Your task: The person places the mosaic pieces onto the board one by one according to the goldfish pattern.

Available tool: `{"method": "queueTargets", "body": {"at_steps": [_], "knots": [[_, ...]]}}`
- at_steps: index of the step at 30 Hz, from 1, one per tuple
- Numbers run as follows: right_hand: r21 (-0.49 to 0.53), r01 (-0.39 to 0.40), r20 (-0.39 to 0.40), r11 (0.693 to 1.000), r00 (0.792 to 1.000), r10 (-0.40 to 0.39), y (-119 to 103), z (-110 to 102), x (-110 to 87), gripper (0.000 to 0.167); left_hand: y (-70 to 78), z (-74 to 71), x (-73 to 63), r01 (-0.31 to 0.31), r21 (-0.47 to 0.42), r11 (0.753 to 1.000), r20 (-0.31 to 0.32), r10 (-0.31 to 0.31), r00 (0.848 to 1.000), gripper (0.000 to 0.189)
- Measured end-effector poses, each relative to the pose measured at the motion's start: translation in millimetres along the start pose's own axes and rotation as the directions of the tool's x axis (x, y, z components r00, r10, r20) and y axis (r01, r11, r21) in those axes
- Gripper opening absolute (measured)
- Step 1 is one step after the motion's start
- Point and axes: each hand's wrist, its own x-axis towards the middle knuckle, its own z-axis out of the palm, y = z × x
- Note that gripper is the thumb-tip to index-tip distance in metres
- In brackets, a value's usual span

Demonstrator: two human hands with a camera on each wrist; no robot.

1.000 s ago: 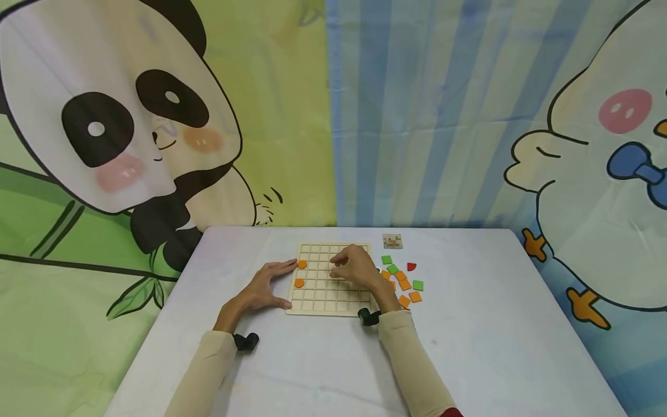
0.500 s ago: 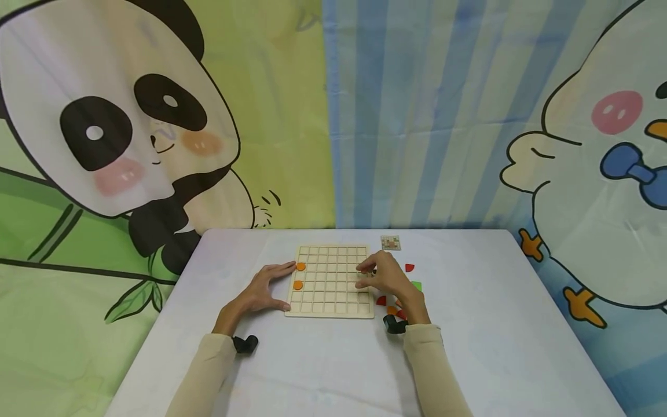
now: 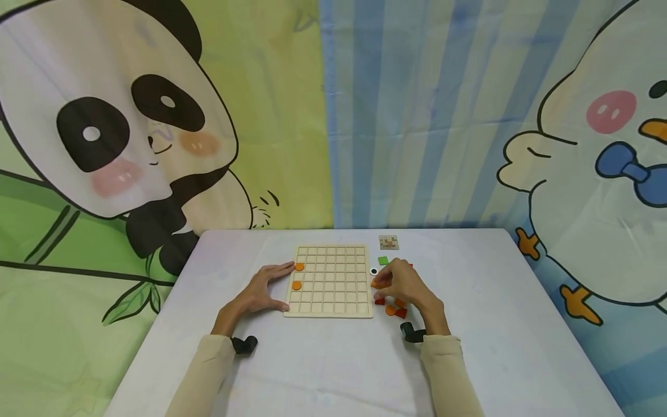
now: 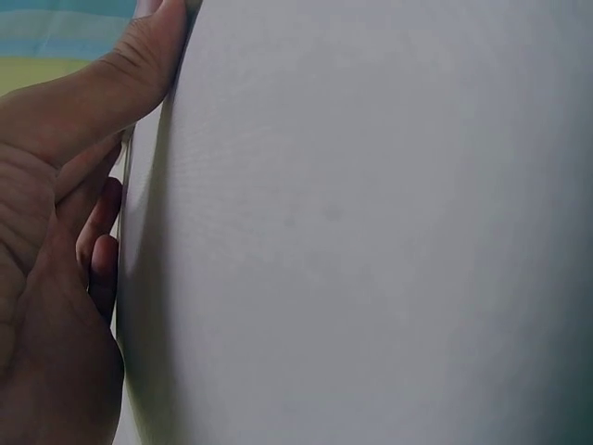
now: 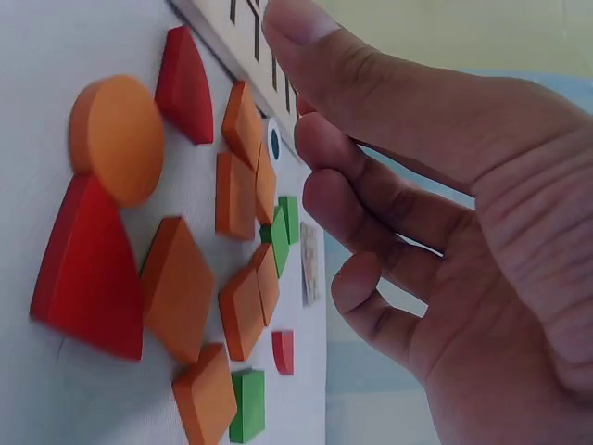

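A pale wooden grid board (image 3: 329,292) lies on the table, with an orange disc (image 3: 299,266) and a second orange disc (image 3: 296,285) in its left column. My left hand (image 3: 263,288) touches the board's left edge, thumb at the near corner and fingers spread farther up. Off the board's right side, my right hand (image 3: 407,286) hovers over loose pieces. In the right wrist view its fingers bend loosely and hold nothing visible. Beside it lie red quarter-round pieces (image 5: 93,269), a loose orange disc (image 5: 120,139), orange tiles (image 5: 178,289) and green tiles (image 5: 247,405).
A white disc with a dark centre (image 3: 373,271) lies by the board's right edge. Behind the pieces is a small patterned card (image 3: 388,242). The white table (image 3: 323,370) ends at a cartoon-printed curtain (image 3: 281,116).
My right hand has moved right, from above the board to over the loose pieces, uncovering the white disc. My left hand stays at the board's edge.
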Motion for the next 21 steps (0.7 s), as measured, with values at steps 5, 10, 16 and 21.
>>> {"method": "queueTargets", "body": {"at_steps": [5, 10, 16, 21], "knots": [[-0.054, -0.083, -0.004, 0.995, 0.997, 0.082, 3.0, -2.8, -9.0, 0.031, -1.1, 0.0, 1.5, -0.004, 0.006, 1.000, 0.009, 0.004, 1.000, 0.116], [-0.067, -0.129, -0.013, 0.989, 0.992, 0.128, 3.9, -4.1, -17.4, 0.035, -0.6, -0.9, 2.1, -0.007, -0.004, 1.000, 0.008, 0.007, 1.000, 0.115], [-0.075, -0.123, 0.025, 0.990, 0.992, 0.125, 9.0, -6.8, -25.0, 0.034, 1.1, -0.9, 1.8, -0.011, -0.023, 1.000, 0.010, 0.011, 1.000, 0.115], [-0.099, -0.111, 0.038, 0.989, 0.993, 0.115, 15.4, -9.1, -29.5, 0.033, 2.8, -0.7, 0.6, 0.005, -0.021, 1.000, 0.014, -0.004, 1.000, 0.115]]}}
